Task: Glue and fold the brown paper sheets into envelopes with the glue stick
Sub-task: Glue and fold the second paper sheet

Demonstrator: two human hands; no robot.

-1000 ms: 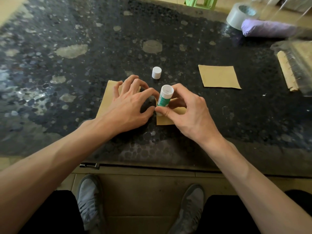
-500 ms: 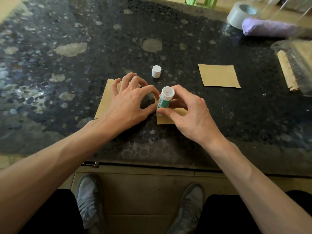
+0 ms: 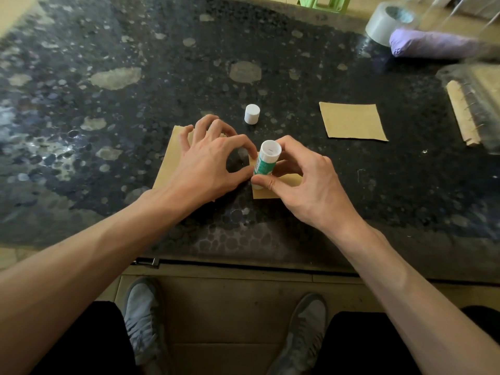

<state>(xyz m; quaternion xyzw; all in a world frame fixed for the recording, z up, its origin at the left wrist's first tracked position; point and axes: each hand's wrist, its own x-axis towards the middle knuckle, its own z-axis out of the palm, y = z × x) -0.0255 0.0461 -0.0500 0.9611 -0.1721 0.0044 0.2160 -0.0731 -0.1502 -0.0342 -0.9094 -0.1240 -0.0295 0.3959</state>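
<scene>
Glue stick (image 3: 266, 162) tip-down on the brown paper sheet (image 3: 167, 166), gripped in the right hand (image 3: 305, 185).
Left hand (image 3: 208, 169) arches close beside it, fingertips planted on the sheet; pinching or only pressing, can't tell. Danger now: if that hold slips, the stroke drags the paper or smears glue onto the table (image 3: 135, 50). The blurred clear container (image 3: 481, 104) far right seems to hold tan material.

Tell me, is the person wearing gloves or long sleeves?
No. The left hand and right hand have no gloves, rings or watch. The left arm and right arm are bare as far as the picture shows, with no sleeve or band in view.
</scene>
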